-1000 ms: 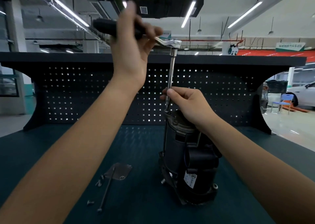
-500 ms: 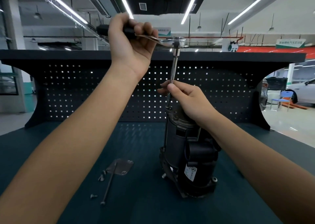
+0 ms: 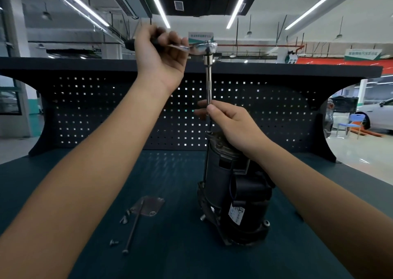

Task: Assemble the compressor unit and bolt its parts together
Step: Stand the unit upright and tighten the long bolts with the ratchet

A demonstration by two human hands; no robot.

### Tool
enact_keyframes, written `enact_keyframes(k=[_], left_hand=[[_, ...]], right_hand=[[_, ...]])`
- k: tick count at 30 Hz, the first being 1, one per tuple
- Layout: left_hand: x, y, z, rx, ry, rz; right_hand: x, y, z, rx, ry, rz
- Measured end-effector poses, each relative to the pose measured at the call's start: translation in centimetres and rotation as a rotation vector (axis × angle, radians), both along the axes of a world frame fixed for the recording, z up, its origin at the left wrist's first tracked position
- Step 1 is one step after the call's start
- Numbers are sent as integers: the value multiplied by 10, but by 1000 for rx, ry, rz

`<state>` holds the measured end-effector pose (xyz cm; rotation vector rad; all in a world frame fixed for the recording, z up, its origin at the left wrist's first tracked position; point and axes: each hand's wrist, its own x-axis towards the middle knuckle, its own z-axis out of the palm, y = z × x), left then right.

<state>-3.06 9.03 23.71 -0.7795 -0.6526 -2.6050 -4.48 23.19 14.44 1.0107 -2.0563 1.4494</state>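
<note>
Our left hand [image 3: 161,59] grips the ratchet [image 3: 204,48] by its handle for turning, while our right hand [image 3: 231,121] pinches the extension [image 3: 208,81], likely steadying it above the compressor [image 3: 234,183], which stands upright on the surface [image 3: 170,172].

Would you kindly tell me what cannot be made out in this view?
All head view:
1. Lower end of the extension: hidden by the right hand.
2. Handle of the ratchet: mostly covered by the blurred left hand.
3. Print on the label of the compressor: too small.
4. Type of the screws: too small.
</note>
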Motion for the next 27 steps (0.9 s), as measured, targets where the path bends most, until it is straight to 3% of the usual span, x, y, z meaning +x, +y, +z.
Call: enact_keyframes(k=[4,7,10,11,13,18,21,24,27], left_hand=[[7,3,-7,-117,85,62],[19,15,-19,-353,282,444],[30,26,-27,-562,599,813],[31,26,-28,-586,640,823],[29,21,-25,-509,550,707],[6,3,-4,-83,153,54],[-3,4,2,62,47,-182],[2,4,-2,-74,114,-99],[16,15,-17,-355,355,334]], right_hand=[[3,-1,1,-27,63,-89],[4,-2,2,-55,73,-124],[3,-4,2,-49,75,-131],[3,-4,2,-57,74,-122],[2,-3,1,-85,35,-97],[2,-1,0,-41,4,-36],[6,-3,0,-13,46,-48],[5,-3,0,-22,64,-96],[3,-1,1,-37,47,-143]])
